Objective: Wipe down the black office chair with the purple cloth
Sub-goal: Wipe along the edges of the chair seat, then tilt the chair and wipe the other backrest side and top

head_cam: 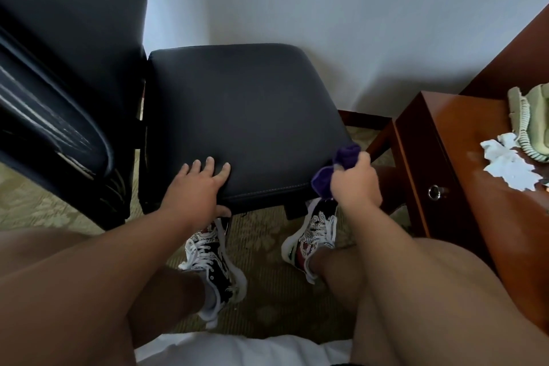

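The black office chair (243,107) fills the upper left, its padded seat facing me and its tall backrest rising at the left. My left hand (199,187) grips the seat's near edge, fingers spread flat on top and thumb tucked under the rim. My right hand (355,178) holds the bunched purple cloth (346,154) at the seat's near right corner. Part of the cloth hangs below my fist beside the corner.
A reddish wooden desk (463,140) with a drawer knob stands close on the right, carrying a pale green corded telephone (531,125) and crumpled white paper (508,166). A white wall lies behind the chair. My legs and patterned sneakers stand on patterned carpet below the seat.
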Demonstrator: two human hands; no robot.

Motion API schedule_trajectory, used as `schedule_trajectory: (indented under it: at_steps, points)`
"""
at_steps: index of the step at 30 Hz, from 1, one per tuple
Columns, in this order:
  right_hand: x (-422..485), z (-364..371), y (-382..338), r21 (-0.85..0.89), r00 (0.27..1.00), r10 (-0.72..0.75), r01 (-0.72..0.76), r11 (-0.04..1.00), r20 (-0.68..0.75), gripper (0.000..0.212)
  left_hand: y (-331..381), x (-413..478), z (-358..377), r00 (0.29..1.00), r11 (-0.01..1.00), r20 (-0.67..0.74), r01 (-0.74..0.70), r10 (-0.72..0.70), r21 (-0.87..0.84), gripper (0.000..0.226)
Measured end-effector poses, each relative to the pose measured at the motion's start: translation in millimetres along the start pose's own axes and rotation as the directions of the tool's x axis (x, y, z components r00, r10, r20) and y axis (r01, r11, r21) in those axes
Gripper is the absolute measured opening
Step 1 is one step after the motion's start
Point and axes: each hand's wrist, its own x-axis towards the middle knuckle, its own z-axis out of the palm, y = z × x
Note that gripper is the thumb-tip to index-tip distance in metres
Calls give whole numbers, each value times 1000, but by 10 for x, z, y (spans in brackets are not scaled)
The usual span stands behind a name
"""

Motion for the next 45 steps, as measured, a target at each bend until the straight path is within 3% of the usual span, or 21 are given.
schedule_trajectory:
  at_steps: [3, 6, 10, 13, 16, 21, 24, 28, 32, 35, 41, 43, 45]
  points:
    - [243, -77, -16, 25, 997, 67, -68, 997, 48, 33, 25, 15, -1, 1000, 1000, 8, 3, -3, 11, 102]
    - [256, -66, -166, 59, 993, 28, -35, 998, 113, 28, 38, 38, 42, 1000, 1000, -5, 14, -13, 27, 101]
    - [-163, 91, -533, -20, 951, -195, 206, 978, 240, 21, 79, 64, 53, 1000, 997, -7, 23, -23, 70, 100]
    - [-691, 403, -832, -17, 831, -386, 428, 903, 400, 20, 96, 64, 28, 999, 995, 3, 33, -33, 93, 96]
    - [-1040, 634, -932, 14, 762, -488, 534, 845, 426, 19, 81, 3, 24, 999, 996, 1, 36, -36, 87, 81]
    - [-972, 596, -818, -3, 777, -503, 544, 839, 379, 24, -2, -226, -99, 999, 999, -39, 20, -22, -36, 93]
    - [-1012, 597, -809, -13, 781, -508, 550, 835, 364, 23, -155, -529, -218, 994, 980, -110, -4, -18, -201, 85]
    - [-1044, 578, -820, -37, 788, -498, 546, 837, 361, 25, -470, -931, -315, 966, 902, -182, 92, -184, -422, 65]
    - [-1123, 543, -769, -69, 808, -487, 536, 842, 332, 24, -809, -1238, -184, 976, 840, -71, 138, -205, -524, 49]
    - [-1218, 524, -678, -99, 823, -469, 521, 847, 320, 23, -951, -1376, -113, 965, 830, 39, 243, -259, -502, 34]
    - [-1314, 393, -509, -182, 837, -456, 521, 834, 303, 26, -1210, -1380, -145, 857, 734, 156, 503, -491, -455, 57]
    - [-1294, 365, -471, -196, 851, -439, 501, 843, 287, 24, -1285, -1334, -152, 843, 655, 157, 504, -514, -563, 79]
    - [-1274, 348, -466, -204, 866, -413, 475, 856, 282, 23, -1277, -1255, -160, 858, 562, 143, 440, -493, -701, 82]
